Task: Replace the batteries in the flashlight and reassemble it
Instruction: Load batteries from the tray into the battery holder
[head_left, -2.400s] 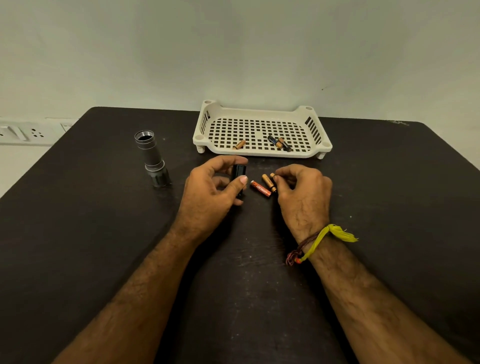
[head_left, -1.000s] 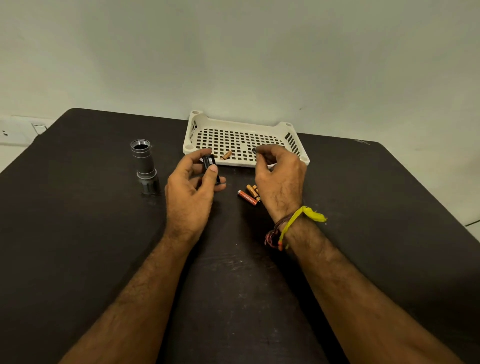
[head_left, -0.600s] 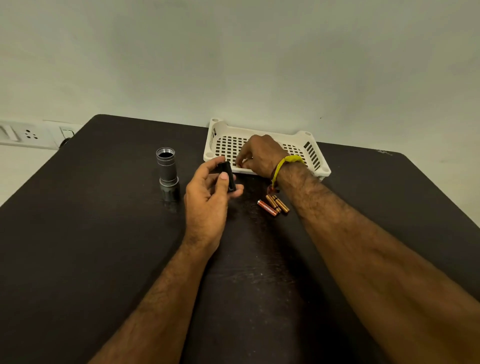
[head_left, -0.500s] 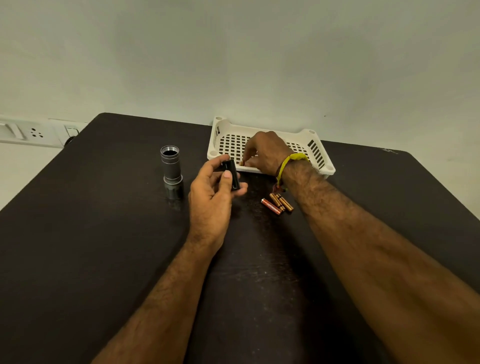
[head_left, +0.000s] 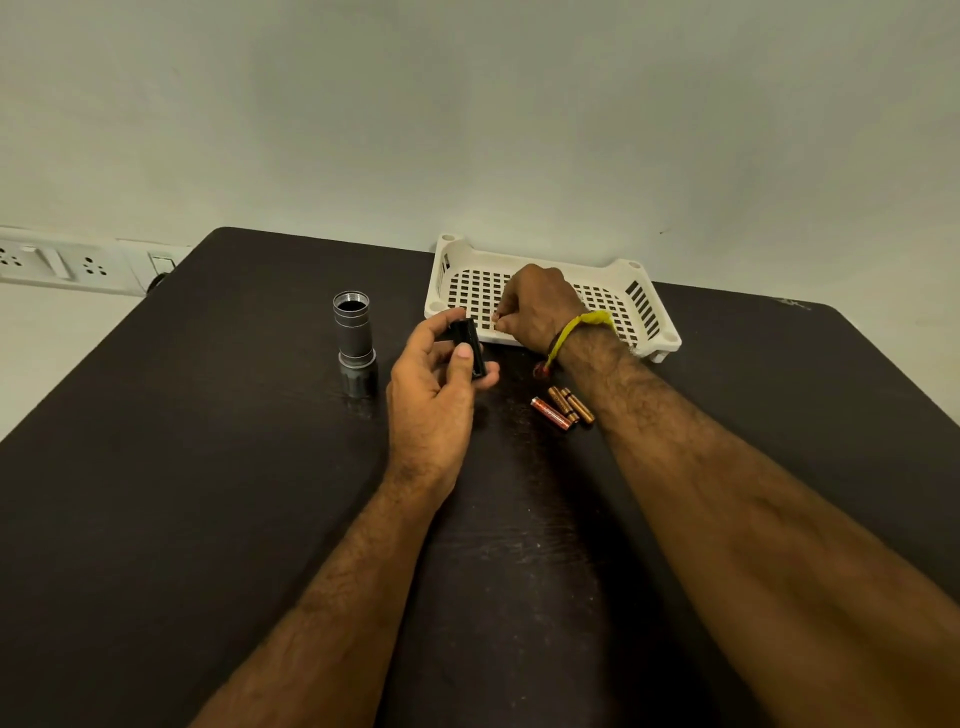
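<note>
My left hand (head_left: 431, 400) grips a black cylindrical battery holder (head_left: 469, 344) between thumb and fingers, just above the table in front of the tray. My right hand (head_left: 535, 309) reaches into the white slotted tray (head_left: 644, 312). Its fingers curl down on the tray floor and pinch a small orange battery (head_left: 496, 316), most of it hidden. Three loose batteries (head_left: 561, 408) lie side by side on the dark table, under my right wrist. The grey flashlight body (head_left: 355, 338) stands upright, open end up, left of my left hand.
The dark table (head_left: 208, 467) ends at a pale wall behind the tray. A white socket strip (head_left: 78, 265) is on the wall at far left. My right forearm crosses the table's right half diagonally.
My right hand left the loose batteries, reached forward into the tray and closed its fingers there. My left hand kept the black holder and lifted it slightly. The flashlight body has not moved.
</note>
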